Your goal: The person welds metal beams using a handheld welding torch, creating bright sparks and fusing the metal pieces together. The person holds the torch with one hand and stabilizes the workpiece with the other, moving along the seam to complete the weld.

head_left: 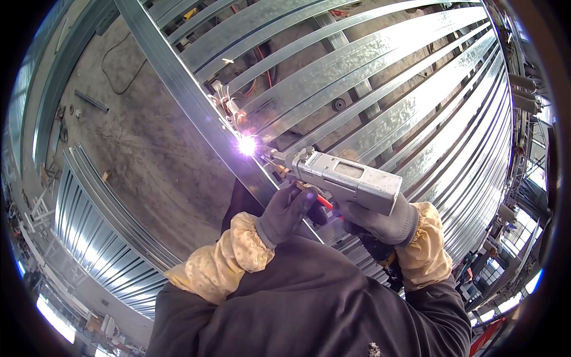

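Observation:
A silver, box-shaped handheld welding gun (372,189) points up and left, and a bright violet-white arc (246,145) burns at its tip. The arc sits on the edge of a galvanized steel beam (178,86), where the glare hides the joint. My right hand (383,222), in a grey glove, is wrapped round the gun from below; its handle is mostly hidden. Just left of it, my left hand (282,216), also gloved, closes its fingers round the wire-feed tube (324,202), which shows red between the hands. Yellowish sleeve covers reach both wrists.
Parallel galvanized slats (357,65) spread across the right side, with gaps between them. Stacked metal profiles (113,232) lie at lower left. On the concrete floor (137,154) are a thin cable (109,71) and a short metal bar (91,100).

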A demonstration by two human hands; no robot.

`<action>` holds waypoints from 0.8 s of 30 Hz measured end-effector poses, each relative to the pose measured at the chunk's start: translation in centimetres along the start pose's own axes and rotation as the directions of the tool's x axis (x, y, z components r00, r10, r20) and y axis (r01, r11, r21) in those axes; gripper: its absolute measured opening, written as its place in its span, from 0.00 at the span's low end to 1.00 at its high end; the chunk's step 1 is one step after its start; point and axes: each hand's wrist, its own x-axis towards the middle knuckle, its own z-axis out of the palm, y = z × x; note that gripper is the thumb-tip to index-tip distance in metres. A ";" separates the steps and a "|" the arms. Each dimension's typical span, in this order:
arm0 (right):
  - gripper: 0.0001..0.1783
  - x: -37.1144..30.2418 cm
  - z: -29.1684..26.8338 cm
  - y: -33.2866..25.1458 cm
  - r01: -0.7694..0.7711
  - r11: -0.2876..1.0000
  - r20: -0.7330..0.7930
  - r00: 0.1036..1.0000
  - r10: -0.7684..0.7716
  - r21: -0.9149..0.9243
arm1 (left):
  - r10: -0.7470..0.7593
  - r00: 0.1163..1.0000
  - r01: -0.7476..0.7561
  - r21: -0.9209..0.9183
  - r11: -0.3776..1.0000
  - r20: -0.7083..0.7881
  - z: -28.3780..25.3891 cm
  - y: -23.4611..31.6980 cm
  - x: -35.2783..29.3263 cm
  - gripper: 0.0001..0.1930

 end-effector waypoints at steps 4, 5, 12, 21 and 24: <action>0.23 -0.1 -0.1 -0.1 0.025 0.999 0.001 1.000 -0.024 -0.024 | -0.005 0.999 0.001 -0.109 0.994 -0.043 -0.1 -0.9 -0.1 0.17; 0.23 -0.1 -0.1 -0.2 0.042 0.999 0.006 0.999 -0.042 -0.031 | -0.018 0.999 0.015 -0.096 0.995 -0.031 -0.1 -0.9 -0.1 0.18; 0.24 0.0 -0.3 0.3 0.077 0.995 0.028 0.997 -0.076 -0.063 | -0.052 0.998 0.052 0.013 0.999 0.044 -0.4 -0.6 0.0 0.19; 0.25 -0.3 -0.2 0.1 0.049 0.998 0.029 0.998 -0.048 -0.043 | -0.044 0.999 0.044 -0.020 0.999 -0.001 -0.2 -0.9 -0.2 0.19; 0.24 -0.4 0.0 0.1 0.048 0.999 0.001 0.999 -0.048 0.002 | -0.002 1.000 0.001 0.024 1.000 0.006 -0.1 -1.2 -0.1 0.18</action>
